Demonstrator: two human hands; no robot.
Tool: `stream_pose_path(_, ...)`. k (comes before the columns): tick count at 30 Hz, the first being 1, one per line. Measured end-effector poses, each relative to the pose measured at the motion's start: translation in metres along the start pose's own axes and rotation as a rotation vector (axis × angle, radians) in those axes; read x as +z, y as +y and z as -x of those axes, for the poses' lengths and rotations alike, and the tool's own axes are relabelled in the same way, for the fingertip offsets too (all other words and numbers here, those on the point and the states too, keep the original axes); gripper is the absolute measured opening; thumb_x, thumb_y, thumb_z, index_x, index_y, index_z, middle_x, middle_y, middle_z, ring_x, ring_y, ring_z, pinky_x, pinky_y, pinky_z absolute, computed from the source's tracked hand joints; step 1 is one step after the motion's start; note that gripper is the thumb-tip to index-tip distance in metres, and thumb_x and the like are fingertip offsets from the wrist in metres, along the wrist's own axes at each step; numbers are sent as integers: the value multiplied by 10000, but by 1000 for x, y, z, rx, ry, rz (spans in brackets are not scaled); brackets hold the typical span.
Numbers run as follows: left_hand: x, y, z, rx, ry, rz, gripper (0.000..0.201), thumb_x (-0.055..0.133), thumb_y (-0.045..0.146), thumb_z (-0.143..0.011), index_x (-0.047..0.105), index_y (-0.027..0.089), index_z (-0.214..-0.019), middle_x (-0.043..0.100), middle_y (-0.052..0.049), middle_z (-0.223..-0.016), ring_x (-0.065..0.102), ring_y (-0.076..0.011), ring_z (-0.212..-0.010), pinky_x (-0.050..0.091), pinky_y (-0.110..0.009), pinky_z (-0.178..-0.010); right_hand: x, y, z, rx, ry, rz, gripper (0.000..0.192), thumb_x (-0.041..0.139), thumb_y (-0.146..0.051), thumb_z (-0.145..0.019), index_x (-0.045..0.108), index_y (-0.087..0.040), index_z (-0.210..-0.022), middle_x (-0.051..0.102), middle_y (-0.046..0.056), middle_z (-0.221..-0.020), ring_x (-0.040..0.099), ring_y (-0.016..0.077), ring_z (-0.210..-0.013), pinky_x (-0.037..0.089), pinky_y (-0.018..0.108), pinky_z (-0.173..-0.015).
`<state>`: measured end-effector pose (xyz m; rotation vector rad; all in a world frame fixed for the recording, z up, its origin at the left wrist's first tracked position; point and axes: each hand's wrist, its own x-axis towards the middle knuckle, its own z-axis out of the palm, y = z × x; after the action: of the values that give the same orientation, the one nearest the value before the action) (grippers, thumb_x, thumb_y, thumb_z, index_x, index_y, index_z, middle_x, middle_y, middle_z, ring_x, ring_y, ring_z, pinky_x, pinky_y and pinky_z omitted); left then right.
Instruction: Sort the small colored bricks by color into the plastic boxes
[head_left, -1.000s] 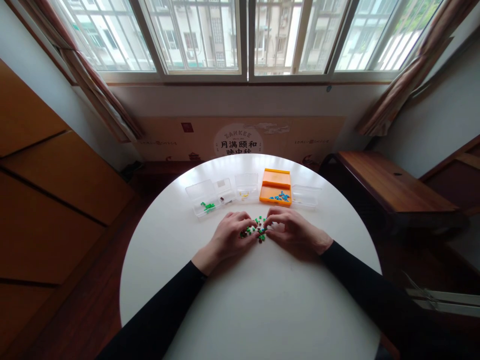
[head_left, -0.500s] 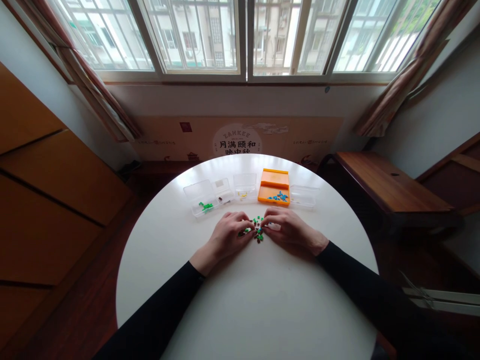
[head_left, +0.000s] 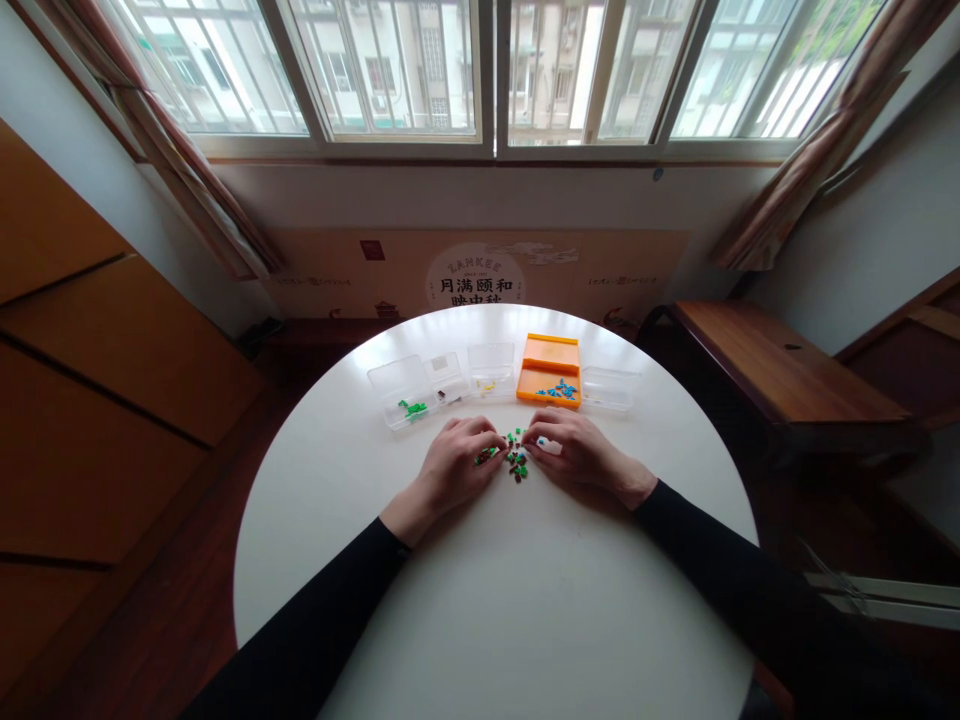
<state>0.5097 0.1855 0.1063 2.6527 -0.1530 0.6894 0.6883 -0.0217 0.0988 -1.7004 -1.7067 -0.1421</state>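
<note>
White and round, the worktop (head_left: 495,600) carries a row of boxes at its far side — an orange box (head_left: 550,370) holding blue bits, with clear boxes (head_left: 405,390) beside it. Nearer, the left hand (head_left: 454,470) and right hand (head_left: 577,455) rest on either side of a small pile (head_left: 515,462) of green, brown and blue pieces — fingers curled at its edges; whether they grip any piece I cannot tell.

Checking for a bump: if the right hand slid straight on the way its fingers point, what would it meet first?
Probably the small pile of beads just off the right hand, then the left hand.
</note>
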Motion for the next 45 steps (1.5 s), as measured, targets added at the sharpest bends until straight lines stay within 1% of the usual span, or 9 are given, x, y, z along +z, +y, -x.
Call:
stream_pose_path(6, -7, 5, -1, -66, 40, 16, 79, 730, 226, -1000, 791, 258, -1038, 764, -20, -994, 734, -204, -930, 491, -396, -946, -1, 1, -1, 5, 41, -55, 47, 717, -247, -1084, 744, -238, -1046, 756, 68, -1021, 704, 226, -916, 563, 360, -834)
stream_pose_path(8, -12, 2, -2, -38, 25, 9, 136, 732, 201, -953, 779, 258, -1067, 760, -23, -1004, 729, -213, -941, 496, -396, -945, -1, 1, 0, -1, 39, -56, 51, 717, -253, -1085, 743, -238, -1044, 756, 68, -1022, 702, 225, -914, 562, 361, -832)
stream_pose_path(11, -22, -6, -3, 21, -21, -17, 176, 753, 233, -905, 752, 249, -1080, 759, -38, -1034, 718, -231, -950, 502, -395, -919, -3, 2, 0, -1, 29, -60, 50, 710, -241, -1084, 744, -241, -1047, 759, 66, -1027, 703, 224, -918, 564, 363, -837)
stream_pose_path(17, -37, -20, -1, 26, -86, -2, 130, 760, 284, -934, 748, 250, -1059, 774, -39, -1015, 708, -210, -896, 513, -347, -819, -4, 2, 1, 9, 4, -41, 55, 707, -222, -1073, 745, -248, -1041, 769, 67, -1039, 702, 224, -920, 568, 367, -839)
stream_pose_path(24, -36, -27, 2, -47, -40, -106, 136, 722, 291, -997, 806, 266, -1101, 787, -25, -1014, 703, -192, -841, 488, -339, -797, -5, 0, 1, 26, -15, -50, 60, 711, -197, -1062, 742, -246, -1045, 764, 59, -1036, 695, 213, -911, 557, 350, -836)
stream_pose_path(27, -36, -28, 2, -75, -18, -105, 136, 729, 310, -1010, 828, 278, -1097, 784, -20, -1015, 694, -180, -821, 481, -328, -782, -6, -1, 0, 27, -26, -49, 50, 710, -206, -1066, 744, -243, -1065, 759, 60, -1042, 691, 213, -917, 554, 350, -840)
stream_pose_path(33, -34, -29, 4, -94, -35, -85, 141, 723, 308, -1043, 862, 307, -1024, 767, -11, -972, 668, -156, -784, 482, -311, -782, -6, -4, 1, 26, -13, -55, 53, 704, -218, -1070, 750, -244, -1061, 761, 66, -1035, 689, 216, -908, 559, 353, -828)
stream_pose_path(39, -37, -36, 5, -72, -110, -49, 144, 728, 335, -1044, 869, 322, -1070, 782, -13, -1024, 664, -152, -778, 473, -310, -752, -7, -6, -1, 27, -10, -69, 59, 706, -216, -1059, 757, -244, -1052, 764, 69, -1037, 698, 220, -909, 578, 355, -822)
stream_pose_path(45, -44, -34, 5, -90, -102, -54, 153, 721, 362, -1025, 846, 280, -995, 782, -34, -1005, 688, -170, -805, 489, -312, -750, -8, -8, -2, 30, -12, -57, 65, 704, -224, -1057, 766, -243, -1046, 762, 71, -1019, 695, 218, -888, 579, 347, -806)
